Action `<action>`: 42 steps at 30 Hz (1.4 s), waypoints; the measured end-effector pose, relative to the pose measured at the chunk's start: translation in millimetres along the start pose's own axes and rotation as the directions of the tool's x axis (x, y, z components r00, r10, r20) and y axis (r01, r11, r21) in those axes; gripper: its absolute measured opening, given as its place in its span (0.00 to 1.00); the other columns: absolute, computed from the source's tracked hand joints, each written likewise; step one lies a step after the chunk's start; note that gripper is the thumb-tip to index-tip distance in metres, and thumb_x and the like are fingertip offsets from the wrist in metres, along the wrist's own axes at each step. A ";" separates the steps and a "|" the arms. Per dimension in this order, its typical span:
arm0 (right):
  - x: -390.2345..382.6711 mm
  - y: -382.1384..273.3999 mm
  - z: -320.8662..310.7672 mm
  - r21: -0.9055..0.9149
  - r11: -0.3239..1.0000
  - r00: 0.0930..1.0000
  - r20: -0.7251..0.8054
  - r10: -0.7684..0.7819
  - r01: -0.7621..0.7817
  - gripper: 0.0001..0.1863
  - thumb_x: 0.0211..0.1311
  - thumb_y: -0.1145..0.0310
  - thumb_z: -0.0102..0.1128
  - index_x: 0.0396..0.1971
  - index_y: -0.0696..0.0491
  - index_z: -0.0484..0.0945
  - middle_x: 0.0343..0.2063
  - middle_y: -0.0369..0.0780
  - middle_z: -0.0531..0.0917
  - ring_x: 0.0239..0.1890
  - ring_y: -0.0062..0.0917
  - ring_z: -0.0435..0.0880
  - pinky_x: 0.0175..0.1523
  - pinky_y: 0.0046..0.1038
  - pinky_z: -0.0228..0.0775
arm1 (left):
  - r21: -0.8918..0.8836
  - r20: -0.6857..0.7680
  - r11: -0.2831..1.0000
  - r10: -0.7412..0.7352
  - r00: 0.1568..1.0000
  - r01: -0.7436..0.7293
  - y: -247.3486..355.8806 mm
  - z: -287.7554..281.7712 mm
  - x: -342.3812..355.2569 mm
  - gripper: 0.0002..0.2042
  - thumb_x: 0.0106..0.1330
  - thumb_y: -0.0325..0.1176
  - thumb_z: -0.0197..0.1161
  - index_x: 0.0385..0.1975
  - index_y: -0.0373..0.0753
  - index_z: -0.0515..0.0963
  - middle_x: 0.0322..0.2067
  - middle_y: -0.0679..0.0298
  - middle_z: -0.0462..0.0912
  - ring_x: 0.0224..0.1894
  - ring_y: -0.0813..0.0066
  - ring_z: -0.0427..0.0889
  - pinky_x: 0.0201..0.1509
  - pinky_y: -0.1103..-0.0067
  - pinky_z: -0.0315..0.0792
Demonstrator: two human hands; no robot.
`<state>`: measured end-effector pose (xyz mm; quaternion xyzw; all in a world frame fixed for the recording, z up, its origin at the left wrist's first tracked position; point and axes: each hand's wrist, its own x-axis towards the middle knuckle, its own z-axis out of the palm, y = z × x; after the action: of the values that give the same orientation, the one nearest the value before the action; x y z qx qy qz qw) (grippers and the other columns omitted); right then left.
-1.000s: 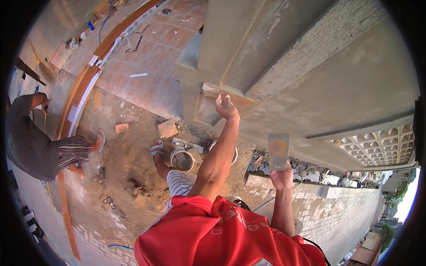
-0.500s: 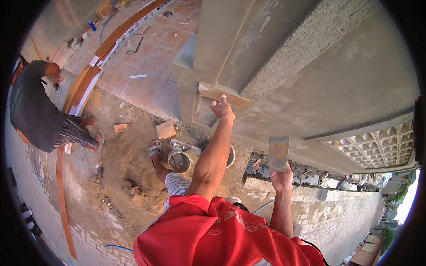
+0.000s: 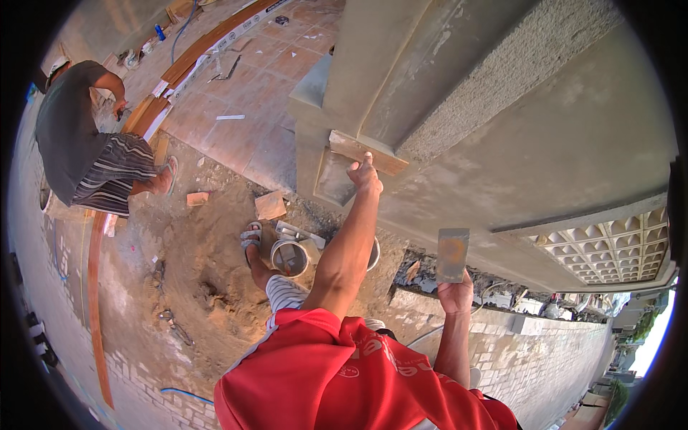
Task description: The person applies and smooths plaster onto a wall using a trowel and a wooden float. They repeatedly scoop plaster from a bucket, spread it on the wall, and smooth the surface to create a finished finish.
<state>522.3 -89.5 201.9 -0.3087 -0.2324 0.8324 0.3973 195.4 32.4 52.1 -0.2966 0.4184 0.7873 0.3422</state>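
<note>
1. I see the wall (image 3: 559, 136), grey and mostly smooth; I judge its edges most at risk, since uneven pressure from the wood could chip or smear one.
2. The wooden strip (image 3: 347, 145) lies against the wall, by the end of its rough band. The left hand's (image 3: 365, 174) fingers clasp its near edge, thumb on its face; I think this single hold, if off-centre, could let it tilt or slip.
3. The metal trowel (image 3: 452, 254) stands in front of the wall, apart from it, gripped in the right hand's (image 3: 456, 294) fingers; a careless swing could scrape the wall's face.
4. The strip looks flat, straight-sided and brown, paler and greyish toward one end.
5. The trowel's plate is a dull grey rectangle, rusty orange mid-face; its handle I cannot make out.
</note>
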 end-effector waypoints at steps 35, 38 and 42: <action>4.4 -5.2 -29.7 -0.018 1.000 1.000 -0.027 0.005 -0.006 0.16 0.64 0.69 0.57 0.51 0.58 0.75 0.47 0.41 0.82 0.47 0.30 0.82 0.51 0.31 0.78 | -0.044 0.054 0.971 0.235 0.970 -0.233 -3.2 4.7 -19.0 0.22 0.62 0.30 0.70 0.55 0.39 0.69 0.54 0.55 0.70 0.51 0.66 0.73 0.55 0.70 0.71; 6.1 -1.6 -28.5 0.005 1.000 0.998 -0.066 -0.008 0.009 0.17 0.64 0.70 0.57 0.52 0.58 0.74 0.48 0.41 0.81 0.48 0.30 0.82 0.53 0.30 0.78 | 0.001 0.044 0.978 0.208 0.977 -0.209 -0.4 4.1 -20.5 0.23 0.62 0.30 0.70 0.55 0.39 0.68 0.55 0.55 0.70 0.52 0.65 0.73 0.57 0.70 0.71; 6.7 -1.7 -18.5 -0.029 1.000 0.999 -0.032 -0.007 0.006 0.20 0.63 0.69 0.58 0.55 0.59 0.72 0.49 0.42 0.81 0.50 0.30 0.82 0.55 0.30 0.77 | 0.063 -0.010 0.984 0.165 0.986 -0.164 3.9 4.8 -24.4 0.27 0.61 0.31 0.71 0.57 0.41 0.63 0.55 0.54 0.69 0.53 0.64 0.73 0.59 0.68 0.71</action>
<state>532.8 -80.5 187.9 -0.3271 -0.2391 0.8224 0.3993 205.8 27.8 74.5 -0.2561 0.4683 0.7973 0.2818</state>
